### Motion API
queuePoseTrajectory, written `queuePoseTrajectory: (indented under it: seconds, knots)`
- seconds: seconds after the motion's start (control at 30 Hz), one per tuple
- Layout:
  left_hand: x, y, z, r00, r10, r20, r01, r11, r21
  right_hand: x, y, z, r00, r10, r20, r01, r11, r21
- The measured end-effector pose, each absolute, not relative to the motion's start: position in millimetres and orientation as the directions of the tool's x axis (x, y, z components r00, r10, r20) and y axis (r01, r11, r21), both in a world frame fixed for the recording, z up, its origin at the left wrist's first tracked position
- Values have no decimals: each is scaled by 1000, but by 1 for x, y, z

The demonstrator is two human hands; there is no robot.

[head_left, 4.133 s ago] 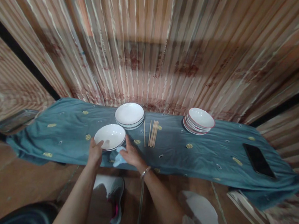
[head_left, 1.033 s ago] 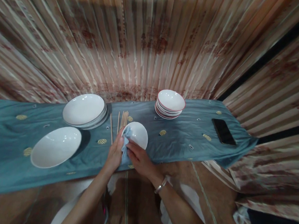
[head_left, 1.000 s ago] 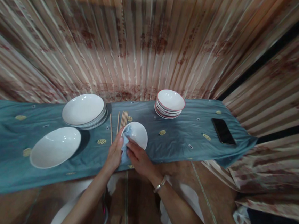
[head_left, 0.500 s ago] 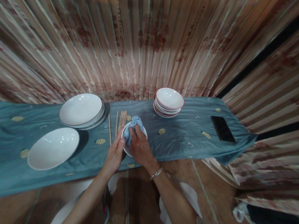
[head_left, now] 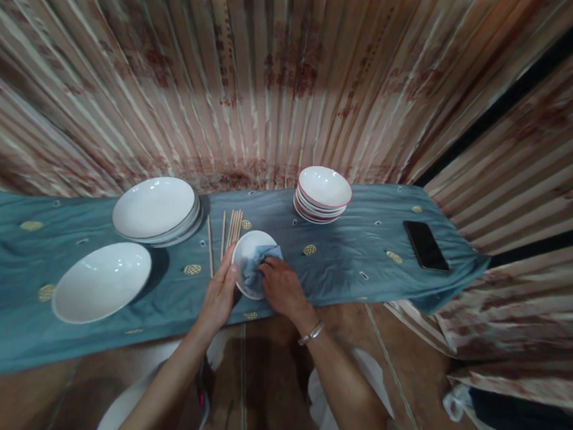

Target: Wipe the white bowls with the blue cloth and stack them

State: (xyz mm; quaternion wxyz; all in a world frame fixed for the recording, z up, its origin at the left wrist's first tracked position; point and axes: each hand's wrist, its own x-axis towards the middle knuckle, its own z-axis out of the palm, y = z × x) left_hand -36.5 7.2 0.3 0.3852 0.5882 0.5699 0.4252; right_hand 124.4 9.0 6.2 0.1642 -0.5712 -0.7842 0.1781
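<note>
A small white bowl is at the near edge of the table, its inside facing me. My left hand grips the bowl's left rim, thumb at the near side of it. Bunched in my right hand is a light blue cloth, pressed against the inside of the bowl. My right fingers are closed around the cloth, and a silver bracelet circles that wrist. Several wooden chopsticks lie just beyond the bowl, to its left.
A stack of white plates stands at the left, with a large white bowl in front of it. Red-rimmed bowls are stacked at the back. A black phone lies right on the blue-green tablecloth. Curtains hang behind.
My right hand and the cloth have moved from the bowl's far side toward its near right side, uncovering the far inside. My left hand keeps its place on the rim.
</note>
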Motion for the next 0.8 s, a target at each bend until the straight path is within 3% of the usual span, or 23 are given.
queuePoseTrajectory:
  seconds: [0.2,0.43,0.6,0.8]
  knots:
    - [-36,7,0,-14,998,55,367,-46,929,128,8,6,-346,938,-2,656,240,-716]
    - [-35,7,-1,-23,998,57,339,-46,940,119,14,-9,-372,923,98,351,237,-906]
    - [-35,6,1,-14,999,47,328,-40,944,108,19,-21,-326,922,210,184,280,-942]
    - [-36,6,1,2,998,66,331,-63,942,101,17,-20,-266,934,239,284,313,-906]
